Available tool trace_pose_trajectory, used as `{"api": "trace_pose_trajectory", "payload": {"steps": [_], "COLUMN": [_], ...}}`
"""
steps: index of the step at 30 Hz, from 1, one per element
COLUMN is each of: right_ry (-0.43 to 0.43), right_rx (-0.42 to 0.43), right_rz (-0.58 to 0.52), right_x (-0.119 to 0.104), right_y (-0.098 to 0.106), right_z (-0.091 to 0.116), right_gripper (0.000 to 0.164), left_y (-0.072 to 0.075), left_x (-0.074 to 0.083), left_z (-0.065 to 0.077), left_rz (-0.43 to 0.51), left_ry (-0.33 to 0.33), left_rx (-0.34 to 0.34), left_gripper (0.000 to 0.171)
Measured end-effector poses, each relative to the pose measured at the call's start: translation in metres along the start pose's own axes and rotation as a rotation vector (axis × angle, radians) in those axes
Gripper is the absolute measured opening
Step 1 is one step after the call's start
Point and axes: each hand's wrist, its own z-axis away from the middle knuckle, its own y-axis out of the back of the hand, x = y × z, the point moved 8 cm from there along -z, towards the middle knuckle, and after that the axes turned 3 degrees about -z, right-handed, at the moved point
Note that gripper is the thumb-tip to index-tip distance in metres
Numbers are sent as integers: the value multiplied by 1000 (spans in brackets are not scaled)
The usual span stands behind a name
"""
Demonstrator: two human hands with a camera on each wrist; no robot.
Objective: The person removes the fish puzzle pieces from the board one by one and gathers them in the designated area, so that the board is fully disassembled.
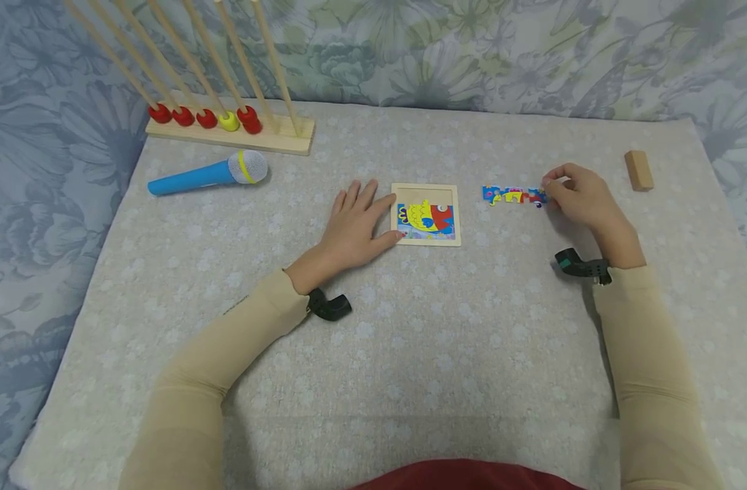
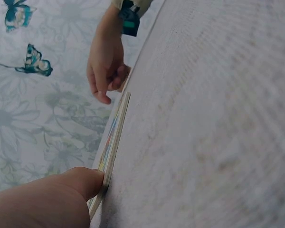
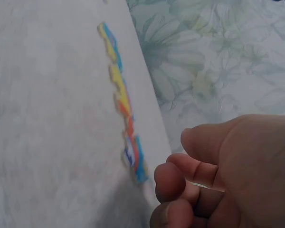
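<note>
A wooden puzzle tray (image 1: 426, 241) with a yellow and red fish picture lies on the table, its upper strip bare wood. My left hand (image 1: 355, 231) rests flat at its left edge with fingers spread; the thumb touches the lower left corner, as the left wrist view shows with the tray (image 2: 115, 142) edge-on. To the right lies a row of joined puzzle pieces (image 1: 514, 196) in blue, yellow and red. My right hand (image 1: 582, 194) is at that row's right end, fingers loosely bent. In the right wrist view nothing shows between its fingertips, close beside the pieces (image 3: 123, 102).
At the back left stands a wooden peg rack (image 1: 239, 139) with red and yellow beads on tall rods. A blue toy microphone (image 1: 196, 178) lies in front of it. A small wooden block (image 1: 639, 171) is at the far right. Patterned fabric (image 1: 471, 61) rises behind the table.
</note>
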Motion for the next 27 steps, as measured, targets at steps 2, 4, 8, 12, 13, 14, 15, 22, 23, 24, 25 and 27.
{"api": "trace_pose_trajectory", "payload": {"steps": [2, 4, 8, 12, 13, 14, 15, 22, 23, 24, 25, 27], "right_ry": [53, 126, 269, 347, 358, 368, 379, 432, 430, 430, 428, 422], "right_rx": [0, -8, -66, -170, -195, -214, -231, -275, -284, -292, -300, -321], "right_rz": [3, 1, -11, -16, -17, -19, -18, -22, -23, -22, -21, -23], "right_x": [-14, -34, -82, -124, -132, -140, -147, -181, -183, -186, -187, -189], "right_y": [0, -4, -26, -60, -67, -74, -80, -101, -104, -106, -108, -113], "right_z": [1, 2, 6, 7, 7, 7, 7, 7, 7, 6, 6, 6], "right_gripper": [47, 43, 36, 33, 33, 32, 32, 33, 33, 33, 33, 33], "left_y": [1, 1, 0, -3, -3, -3, -3, -1, 0, 0, 0, 0], "left_x": [0, 0, -1, -2, -1, -1, -1, -1, -1, -1, -1, -2], "left_z": [1, 1, 2, 1, 1, 1, 0, 0, 0, 0, 0, 1], "left_rz": [3, 6, 7, 9, 9, 12, 13, 13, 12, 9, 7, 3], "left_ry": [4, 6, 8, 5, 3, 1, -2, -10, -11, -12, -13, -14], "left_rx": [-1, -1, -5, -9, -9, -9, -9, -9, -10, -9, -7, -4], "left_gripper": [71, 71, 72, 72, 72, 72, 72, 72, 72, 72, 72, 72]}}
